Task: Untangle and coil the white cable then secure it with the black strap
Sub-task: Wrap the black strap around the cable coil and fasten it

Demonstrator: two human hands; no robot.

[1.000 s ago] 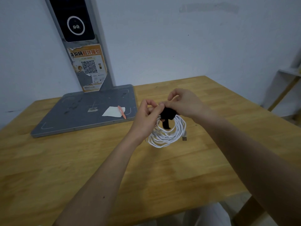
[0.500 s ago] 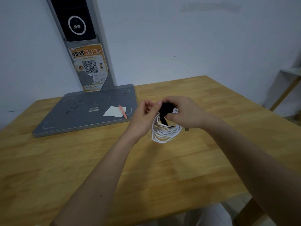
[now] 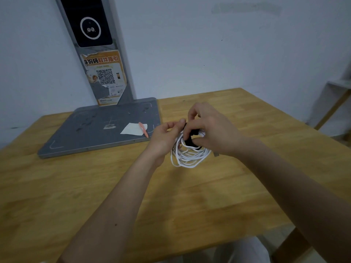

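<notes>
The white cable (image 3: pixel 188 156) hangs as a loose coil of several loops just above the wooden table (image 3: pixel 190 205), held up between both hands. A black strap (image 3: pixel 190 139) wraps the top of the coil. My left hand (image 3: pixel 165 137) grips the coil's upper left side, thumb near the strap. My right hand (image 3: pixel 210 130) covers the coil's upper right, its fingers curled round the strap. A small metal plug (image 3: pixel 216 154) pokes out under my right palm. Most of the strap is hidden by fingers.
A grey metal base plate (image 3: pixel 98 130) with an upright post (image 3: pixel 95 54) stands at the table's back left, carrying a white paper slip (image 3: pixel 133 129) and an orange pen (image 3: pixel 143 129). A wooden shelf frame (image 3: pixel 334 103) stands at the far right.
My right hand has shifted over the top of the coil and turned, working the strap round the cable. The coil hangs slightly lower and its loops have spread. My left hand barely moved.
</notes>
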